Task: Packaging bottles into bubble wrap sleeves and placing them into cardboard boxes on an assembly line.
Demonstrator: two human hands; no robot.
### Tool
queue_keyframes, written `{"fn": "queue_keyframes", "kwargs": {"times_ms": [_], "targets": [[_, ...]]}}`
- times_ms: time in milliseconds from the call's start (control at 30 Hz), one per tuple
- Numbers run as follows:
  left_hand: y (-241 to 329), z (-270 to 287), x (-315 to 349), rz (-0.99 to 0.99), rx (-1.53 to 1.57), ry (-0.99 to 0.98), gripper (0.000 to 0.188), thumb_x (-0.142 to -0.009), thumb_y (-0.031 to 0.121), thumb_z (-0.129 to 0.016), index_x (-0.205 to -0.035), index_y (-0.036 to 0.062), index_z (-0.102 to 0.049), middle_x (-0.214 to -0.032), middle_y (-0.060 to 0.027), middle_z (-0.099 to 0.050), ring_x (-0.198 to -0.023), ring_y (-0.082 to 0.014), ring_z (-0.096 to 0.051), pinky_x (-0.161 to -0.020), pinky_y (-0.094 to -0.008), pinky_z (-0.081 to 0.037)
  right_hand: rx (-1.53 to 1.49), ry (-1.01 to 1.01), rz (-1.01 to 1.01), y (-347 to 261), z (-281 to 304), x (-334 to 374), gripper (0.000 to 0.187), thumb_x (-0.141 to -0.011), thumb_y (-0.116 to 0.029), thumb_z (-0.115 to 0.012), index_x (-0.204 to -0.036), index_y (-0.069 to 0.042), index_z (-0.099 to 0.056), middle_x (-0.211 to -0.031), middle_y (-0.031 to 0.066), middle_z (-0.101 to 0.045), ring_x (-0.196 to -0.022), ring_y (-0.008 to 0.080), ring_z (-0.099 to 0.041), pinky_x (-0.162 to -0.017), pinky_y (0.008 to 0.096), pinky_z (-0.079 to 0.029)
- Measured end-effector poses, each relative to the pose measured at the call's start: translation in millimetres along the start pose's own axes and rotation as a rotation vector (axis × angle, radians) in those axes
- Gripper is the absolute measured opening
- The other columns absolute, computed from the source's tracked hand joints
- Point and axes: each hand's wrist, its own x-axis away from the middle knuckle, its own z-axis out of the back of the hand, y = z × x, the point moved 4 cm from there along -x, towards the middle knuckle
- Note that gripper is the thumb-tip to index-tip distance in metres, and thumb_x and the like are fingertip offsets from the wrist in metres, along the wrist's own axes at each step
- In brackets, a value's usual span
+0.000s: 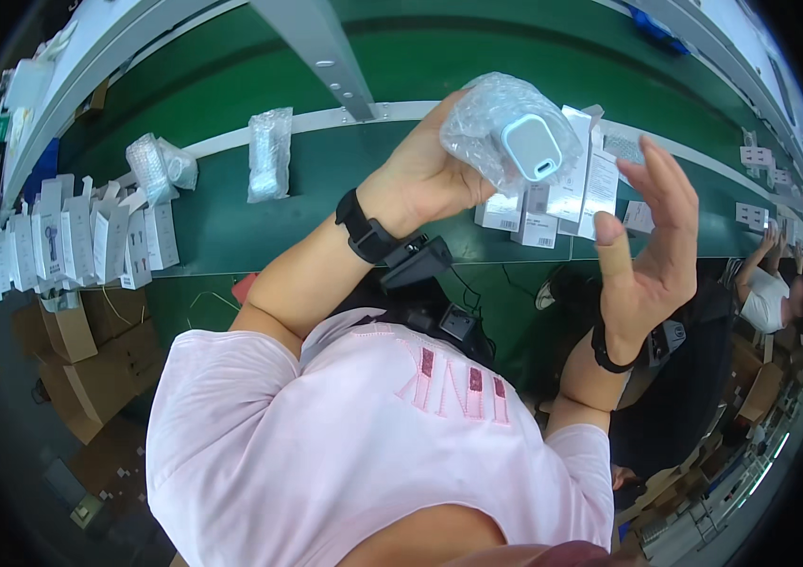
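Observation:
My left hand [425, 180] is wrapped round a bubble-wrap pouch [479, 118] above the green bench. From the pouch's right side shows the end of a white device [528, 144], with a pale blue rim and a small oval port. Most of its body is hidden by the wrap and my fingers. My right hand [652, 260] is raised to the right of the pouch, apart from it, thumb and fingers spread with nothing between them. Behind and between the two hands, several white printed cartons [598, 194] lie on the bench.
A row of white cartons [74, 241] stands on the bench's left end. Bubble-wrapped packs [270, 156] lie nearer the middle. A grey metal post [321, 61] rises at the bench's far side. Cardboard boxes [109, 364] sit on the floor at left. Another person [768, 300] is at far right.

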Motion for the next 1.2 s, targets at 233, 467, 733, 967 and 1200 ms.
{"fn": "queue_keyframes", "kwargs": {"times_ms": [233,467,733,967,1200], "targets": [[3.1,-0.5,37.4,-0.102,0.01,0.161,0.038,-0.099,0.034,-0.045,-0.12,0.0036,-0.053,-0.119,-0.0104,-0.059,-0.109,-0.0243,-0.06,-0.095,-0.0415,-0.051,0.043,-0.066,0.093,-45.4,-40.5,3.5,0.048,-0.068,-0.008,-0.082,-0.111,0.001,-0.062,-0.102,0.0133,-0.061,-0.085,0.0206,-0.059,-0.071,0.03,-0.05],[-13.0,-32.4,73.9,-0.419,-0.267,0.207,0.044,-0.095,0.038,-0.053,-0.127,0.0079,-0.049,-0.124,-0.0083,-0.057,-0.115,-0.023,-0.055,-0.096,-0.0426,-0.047,0.274,-0.028,-0.019,-66.5,-66.3,13.2,0.046,-0.067,-0.008,-0.083,-0.107,0.002,-0.063,-0.095,0.0079,-0.059,-0.074,0.0169,-0.052,-0.065,0.0275,-0.045],[-11.5,-38.9,93.7,-0.44,-0.251,0.238,0.067,-0.087,0.048,-0.063,-0.134,0.0051,-0.04,-0.133,-0.0113,-0.049,-0.123,-0.0271,-0.048,-0.104,-0.0468,-0.038,-0.133,-0.015,-0.201,-49.8,-62.0,32.8,0.046,-0.07,-0.002,-0.08,-0.112,0.002,-0.063,-0.105,0.0059,-0.06,-0.08,0.0135,-0.053,-0.073,0.0251,-0.045],[-16.3,-23.0,91.7,-0.367,-0.177,0.225,0.061,-0.089,0.048,-0.059,-0.132,0.006,-0.043,-0.132,-0.011,-0.05,-0.123,-0.0274,-0.048,-0.106,-0.0481,-0.036,-0.01,-0.027,0.099,-63.7,-65.8,45.8,0.063,-0.07,-0.01,-0.083,-0.124,0.004,-0.053,-0.106,0.0165,-0.064,-0.086,0.0207,-0.064,-0.073,0.0334,-0.052],[-39.2,44.9,100.0,-0.174,0.102,0.425,0.06,-0.092,0.045,-0.05,-0.138,0.0093,-0.036,-0.14,-0.0111,-0.043,-0.13,-0.0289,-0.041,-0.107,-0.0529,-0.032,0.397,-0.173,0.246,-43.8,-51.6,82.1,0.036,-0.074,0.008,-0.072,-0.107,-0.002,-0.06,-0.098,0.0168,-0.063,-0.087,0.0327,-0.065,-0.076,0.0358,-0.053]]}}
